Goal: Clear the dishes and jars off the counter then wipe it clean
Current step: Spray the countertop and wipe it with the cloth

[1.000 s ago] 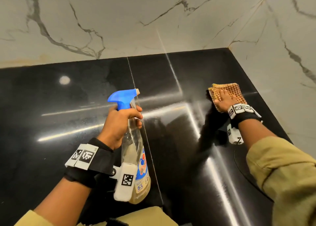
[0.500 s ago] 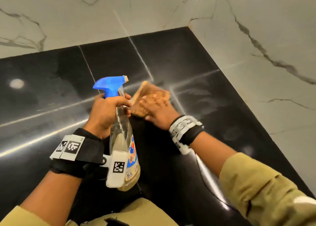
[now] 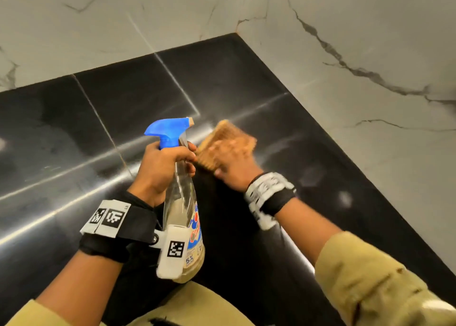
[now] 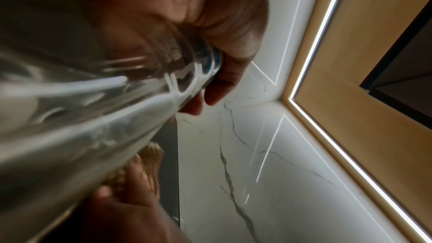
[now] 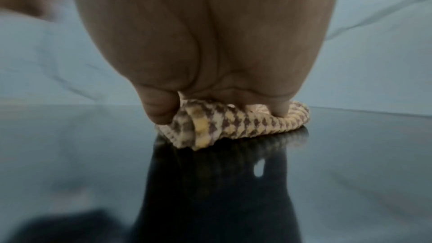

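My left hand (image 3: 162, 167) grips the neck of a clear spray bottle (image 3: 181, 214) with a blue trigger head (image 3: 167, 130), held upright above the black counter (image 3: 308, 177). In the left wrist view the bottle (image 4: 81, 99) fills the frame, with my left hand's fingers (image 4: 210, 25) wrapped round its neck. Just right of the bottle, my right hand (image 3: 234, 167) presses a folded yellow-brown checked cloth (image 3: 222, 140) flat onto the counter. The right wrist view shows the cloth (image 5: 233, 125) bunched under my palm (image 5: 210, 43), the thumb against its left fold. The right hand is motion-blurred.
White marble-veined walls (image 3: 345, 103) close the counter at the back and right, meeting in a corner. The glossy black surface (image 5: 93, 154) shows light streaks and faint smears. A lit strip under wooden cabinets (image 4: 327, 62) runs overhead.
My right hand has slid the cloth from the far right of the counter leftward to beside the spray bottle. The left hand keeps holding the bottle in much the same place.
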The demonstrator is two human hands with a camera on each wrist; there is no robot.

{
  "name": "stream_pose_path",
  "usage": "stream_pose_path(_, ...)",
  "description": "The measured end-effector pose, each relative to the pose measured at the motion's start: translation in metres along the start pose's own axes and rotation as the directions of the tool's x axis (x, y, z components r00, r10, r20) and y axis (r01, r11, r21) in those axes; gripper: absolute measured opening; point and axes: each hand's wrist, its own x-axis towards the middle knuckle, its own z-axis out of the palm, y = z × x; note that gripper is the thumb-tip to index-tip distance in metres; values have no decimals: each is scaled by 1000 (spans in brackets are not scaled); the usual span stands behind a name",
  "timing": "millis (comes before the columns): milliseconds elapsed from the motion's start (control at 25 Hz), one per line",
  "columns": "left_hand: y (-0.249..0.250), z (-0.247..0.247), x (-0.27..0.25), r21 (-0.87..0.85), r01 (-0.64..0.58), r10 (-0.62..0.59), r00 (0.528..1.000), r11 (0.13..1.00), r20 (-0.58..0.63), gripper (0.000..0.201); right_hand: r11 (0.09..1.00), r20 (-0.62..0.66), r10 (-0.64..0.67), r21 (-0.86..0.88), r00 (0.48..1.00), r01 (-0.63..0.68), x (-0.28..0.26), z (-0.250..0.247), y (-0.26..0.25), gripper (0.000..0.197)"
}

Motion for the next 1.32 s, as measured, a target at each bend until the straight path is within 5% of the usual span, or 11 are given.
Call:
stream_pose_path(80, -2, 11, 0, 24, 13, -14, 1000, 1000, 22, 12, 986, 73, -163, 31, 984, 162, -40, 17, -42, 66)
stream_pose_path(200, -3, 15, 0, 46, -4, 2, 999, 999, 35, 11, 992, 14, -123, -3, 992, 123, -61, 12, -20, 66)
stream_pose_path(320, -3, 12, -6, 73, -31, 27, 998, 997, 54, 8, 982, -60, 186, 38, 981, -184, -35, -8, 78, 69)
stream_pose_path(520, -6, 9, -22, 102, -61, 52, 994, 993, 93, 9, 700, 135, 664, 233, 735, -675, -38, -19, 190, 64)
stream_pose_path(600, -8, 10, -22, 104, -72, 63, 994, 992, 90, 9, 763, 90, 616, 177, 783, -621, -42, -16, 156, 65)
stream_pose_path(760, -12, 35, -17, 116, -40, 25, 992, 992, 126, 10, 978, 10, 200, 51, 980, -201, -84, 11, 35, 68)
stream_pose_path(840, -15, 54, -17, 134, -36, 13, 985, 990, 172, 11, 993, 53, 30, 111, 998, -36, -121, 29, -5, 67)
stream_pose_path(960, -20, 73, -21, 152, -38, 2, 973, 988, 232, 11, 988, 5, 124, 97, 992, -123, -156, 39, 31, 67)
stream_pose_path(1120, -23, 75, -26, 179, -76, 27, 966, 981, 259, 10, 772, 49, 611, 180, 790, -609, -153, 20, 181, 63)
stream_pose_path(1200, -23, 72, -31, 178, -85, 36, 964, 980, 264, 9, 638, 166, 711, 255, 683, -726, -138, 6, 215, 63)
stream_pose_path(1320, -24, 71, -35, 179, -100, 50, 963, 979, 267, 7, 664, 103, 706, 250, 701, -705, -111, 2, 177, 64)
